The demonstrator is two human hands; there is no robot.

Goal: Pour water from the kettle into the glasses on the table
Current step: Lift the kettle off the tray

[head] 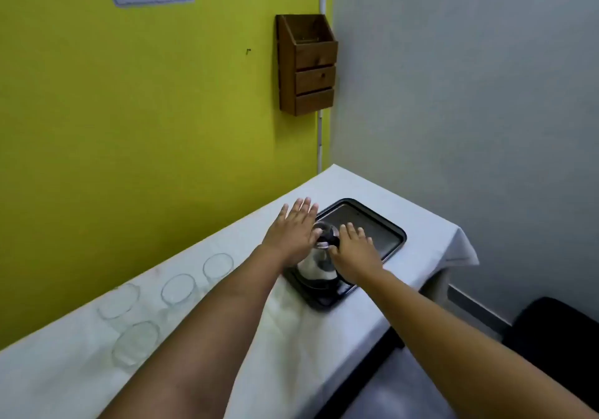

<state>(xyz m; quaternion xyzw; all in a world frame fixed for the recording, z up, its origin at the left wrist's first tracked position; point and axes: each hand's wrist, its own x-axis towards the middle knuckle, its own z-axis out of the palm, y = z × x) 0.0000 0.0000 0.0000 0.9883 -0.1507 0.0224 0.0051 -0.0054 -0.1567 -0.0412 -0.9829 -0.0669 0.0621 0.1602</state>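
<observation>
Kettle (pixel 316 264) of shiny metal stands on the near end of a black tray (pixel 385 229), which lies toward the far right corner of the table (pixel 291 337) under a white cloth. Left hand (pixel 293 234) rests against the kettle's left side, fingers straight and slightly spread, thumb near the lid. Right hand (pixel 355 253) lies over the kettle's right side, fingers loosely spread; whether it grips the handle cannot be told. Four empty glasses (pixel 178 289) stand along the table's left edge by the green wall (pixel 129 110), well apart from the tray.
</observation>
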